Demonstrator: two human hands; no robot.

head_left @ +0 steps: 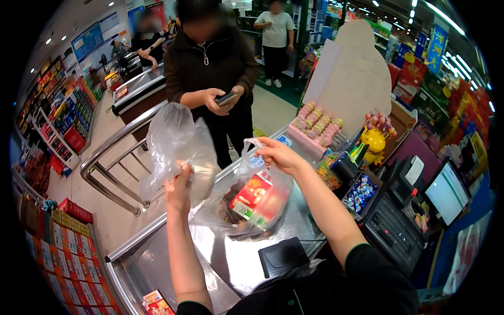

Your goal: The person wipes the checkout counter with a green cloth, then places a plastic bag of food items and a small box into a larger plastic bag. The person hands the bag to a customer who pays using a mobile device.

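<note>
My left hand [178,186] is closed on a clear plastic bag [173,131] raised above the counter, its film bunched and puffed out. Something pale shows low in that bag, too blurred to name. With its fingers pinched, my right hand [277,156] grips the handle of a translucent carrier bag [223,212] that rests on the metal counter [210,268]. Through the film I see a red and white package [253,195], something dark beside it and a blurred red item. A flat black square device [283,257] lies on the counter near my body.
Across the counter stands a person [210,68] holding a phone [226,98]. To the right are a keyboard [396,231], a monitor [446,191], a candy box [362,194] and a pink display tray [307,139]. A metal railing [105,157] runs at the left.
</note>
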